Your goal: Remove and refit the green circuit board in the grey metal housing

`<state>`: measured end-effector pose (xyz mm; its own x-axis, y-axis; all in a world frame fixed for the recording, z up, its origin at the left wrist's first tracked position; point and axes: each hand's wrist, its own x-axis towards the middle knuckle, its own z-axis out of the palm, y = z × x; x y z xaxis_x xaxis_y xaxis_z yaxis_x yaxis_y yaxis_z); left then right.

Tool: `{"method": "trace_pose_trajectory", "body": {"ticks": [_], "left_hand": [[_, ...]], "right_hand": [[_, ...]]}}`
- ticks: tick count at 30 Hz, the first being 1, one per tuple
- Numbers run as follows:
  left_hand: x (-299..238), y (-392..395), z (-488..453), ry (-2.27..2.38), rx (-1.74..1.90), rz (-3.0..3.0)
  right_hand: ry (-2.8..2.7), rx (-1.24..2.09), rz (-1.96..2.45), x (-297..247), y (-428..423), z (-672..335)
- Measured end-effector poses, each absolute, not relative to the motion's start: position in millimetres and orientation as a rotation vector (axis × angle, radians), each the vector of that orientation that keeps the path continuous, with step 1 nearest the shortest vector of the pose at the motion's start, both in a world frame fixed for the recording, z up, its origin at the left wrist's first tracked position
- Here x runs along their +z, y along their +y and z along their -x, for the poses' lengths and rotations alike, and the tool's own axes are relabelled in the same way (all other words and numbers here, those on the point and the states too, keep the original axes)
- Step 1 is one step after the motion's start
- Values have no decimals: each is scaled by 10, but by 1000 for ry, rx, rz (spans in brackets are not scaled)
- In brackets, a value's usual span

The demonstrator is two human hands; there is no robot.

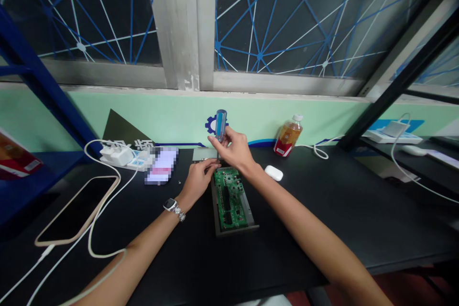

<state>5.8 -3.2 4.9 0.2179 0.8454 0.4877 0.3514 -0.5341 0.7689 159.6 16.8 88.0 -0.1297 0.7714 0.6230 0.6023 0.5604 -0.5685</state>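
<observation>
A green circuit board (pixel 233 196) sits in a grey metal tray (pixel 217 222) on the black table. My right hand (pixel 234 149) is closed round a screwdriver (pixel 221 124) with a clear blue handle, held upright with its shaft pointing down at the board's far left corner. Beside that shaft, my left hand (pixel 198 178) has its thumb and fingers pinched together at the same corner. What the left fingertips grip, if anything, is too small to make out. A wristwatch (pixel 172 204) is on my left wrist.
Left on the black table (pixel 287 248) lie a phone (pixel 77 210) with a white cable, a power strip (pixel 125 157) and a blurred-out screen (pixel 162 166). A white earbud case (pixel 274 173) and a drink bottle (pixel 288 136) stand right of the board. Shelf frames flank both sides.
</observation>
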Motion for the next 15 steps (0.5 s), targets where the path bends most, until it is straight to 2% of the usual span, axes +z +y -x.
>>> {"method": "trace_pose_trajectory", "body": {"ticks": [8, 15], "left_hand": [[34, -20, -64, 1109, 1302, -1962], [-25, -159, -51, 1278, 1210, -2164]], "right_hand": [[-1830, 51, 1240, 899, 152, -1603], [-1885, -61, 1310, 923, 153, -1591]]}}
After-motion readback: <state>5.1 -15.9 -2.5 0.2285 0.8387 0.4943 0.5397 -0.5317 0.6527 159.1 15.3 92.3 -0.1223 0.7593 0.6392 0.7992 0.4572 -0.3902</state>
